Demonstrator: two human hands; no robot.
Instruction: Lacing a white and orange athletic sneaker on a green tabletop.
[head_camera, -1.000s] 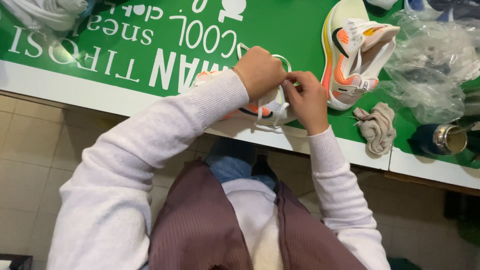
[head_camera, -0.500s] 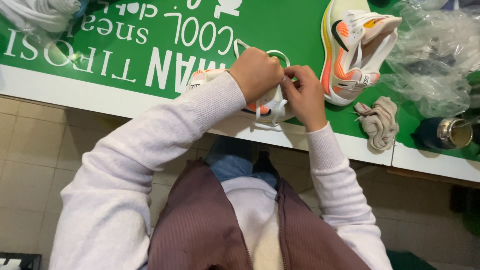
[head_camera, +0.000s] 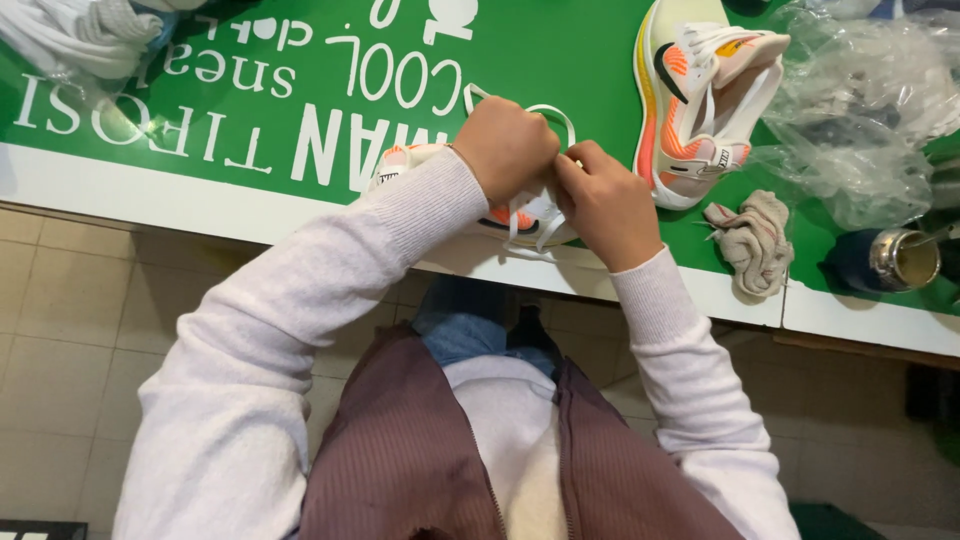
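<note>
Both hands pinch a white shoelace (head_camera: 545, 112) over a white-orange sneaker (head_camera: 520, 215) at the green table's near edge (head_camera: 300, 60): left hand (head_camera: 507, 148) and right hand (head_camera: 600, 200) touch, fingers closed on the lace. Second matching sneaker (head_camera: 700, 95) lies just right, crumpled grey cloth (head_camera: 752, 240) beside it, clear plastic bag (head_camera: 860, 110) farther right.

Left hand (head_camera: 505, 145) and right hand (head_camera: 600, 200) meet over a white-orange shoe (head_camera: 480, 205) at the worktop (head_camera: 250, 215) edge, fingers pinching its white lace (head_camera: 545, 110). Second shoe (head_camera: 705, 95) lies just right, crumpled rag (head_camera: 752, 240) beside it.
</note>
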